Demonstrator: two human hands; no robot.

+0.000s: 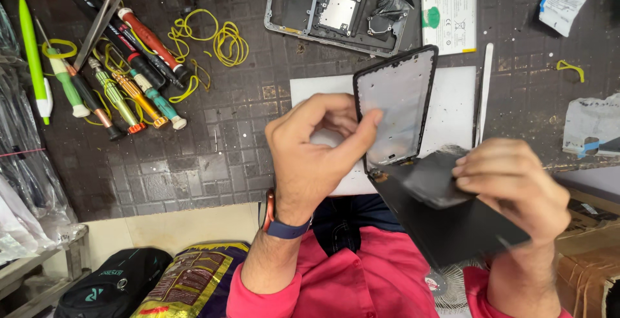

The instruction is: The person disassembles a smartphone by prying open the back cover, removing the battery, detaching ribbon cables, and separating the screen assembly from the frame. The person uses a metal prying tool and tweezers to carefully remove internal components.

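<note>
My left hand (pixel 316 153) grips the left edge of a black phone frame (pixel 397 108) and holds it upright, its grey inner face toward me. My right hand (pixel 510 185) pinches a dark, flexible film (pixel 434 177) that curls away from a black flat screen panel (pixel 452 224) hanging off the frame's lower end. Both hands are above the near edge of the dark gridded work mat (pixel 194 163), over a white sheet (pixel 455 108).
A grey phone mid-frame (pixel 339 11) and a white battery (pixel 449 16) lie at the back. Several screwdrivers (pixel 119 76), tweezers (pixel 97 27) and yellow rubber bands (pixel 223 40) are at the left. A white spudger (pixel 484 92) lies to the right of the sheet. Bags (pixel 155 282) sit below the bench.
</note>
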